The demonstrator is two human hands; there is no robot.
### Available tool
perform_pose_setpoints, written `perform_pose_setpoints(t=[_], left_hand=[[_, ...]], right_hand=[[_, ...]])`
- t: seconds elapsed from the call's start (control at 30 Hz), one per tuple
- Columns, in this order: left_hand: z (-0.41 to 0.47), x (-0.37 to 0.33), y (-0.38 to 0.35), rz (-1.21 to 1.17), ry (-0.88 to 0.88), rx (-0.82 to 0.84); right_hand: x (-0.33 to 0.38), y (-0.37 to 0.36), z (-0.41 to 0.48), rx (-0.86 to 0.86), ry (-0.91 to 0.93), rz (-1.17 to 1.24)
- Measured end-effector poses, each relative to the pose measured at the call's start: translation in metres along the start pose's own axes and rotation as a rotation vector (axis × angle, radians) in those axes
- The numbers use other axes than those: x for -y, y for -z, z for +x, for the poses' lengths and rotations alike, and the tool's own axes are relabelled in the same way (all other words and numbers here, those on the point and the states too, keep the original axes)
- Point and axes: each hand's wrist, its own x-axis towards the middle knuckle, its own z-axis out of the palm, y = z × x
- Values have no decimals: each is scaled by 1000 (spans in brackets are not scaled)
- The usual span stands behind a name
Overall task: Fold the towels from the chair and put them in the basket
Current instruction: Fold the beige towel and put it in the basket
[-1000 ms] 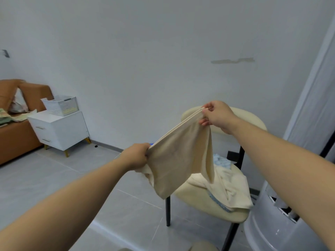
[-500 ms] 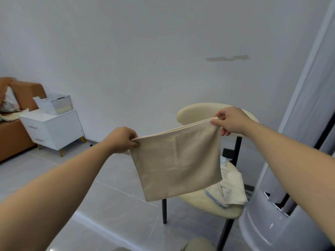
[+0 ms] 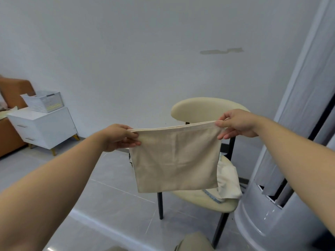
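Fingers of left hand and right hand work before the cream padded chair, pinching the top corners of a beige folded cloth towel that hangs flat. A crumpled cream towel lies on the seat. Far left, a white cabinet carries the white slotted plastic basket.
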Motion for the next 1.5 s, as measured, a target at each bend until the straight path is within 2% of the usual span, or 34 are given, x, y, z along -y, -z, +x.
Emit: perform_pose_setpoints(t=[0.17, 0.27, 0.37, 0.43, 0.53, 0.6, 0.8, 0.9, 1.03, 1.27, 1.37, 1.5], left_hand=[[12, -3, -8, -113, 66, 51], [22, -4, -15, -162, 105, -46], [30, -1, -25, -51, 72, -193], [35, -2, -32, 56, 50, -289], [39, -8, -37, 168, 51, -388], [39, -11, -37, 239, 49, -445], [34, -15, -27, 435, 1, -584], [24, -14, -32, 500, -133, -660], [15, -19, -42, 636, -297, -615], [-6, -29, -44, 866, -478, -459], [-16, -31, -38, 991, -586, -397], [-30, -32, -34, 1103, -685, -325]], right_hand=[[-14, 6, 7, -7, -6, 144], [-23, 8, 13, -65, 45, 204], [-26, 3, 16, -67, 104, 194], [-22, -6, 14, -19, 138, 29], [-8, -27, 3, 85, 190, -425], [4, -45, -7, 188, 211, -619], [22, -99, -29, 444, 229, -739], [24, -134, -35, 540, 269, -795], [25, -176, -46, 619, 322, -781], [23, -215, -58, 669, 477, -822], [21, -218, -55, 584, 506, -709], [16, -215, -48, 363, 498, -343]])
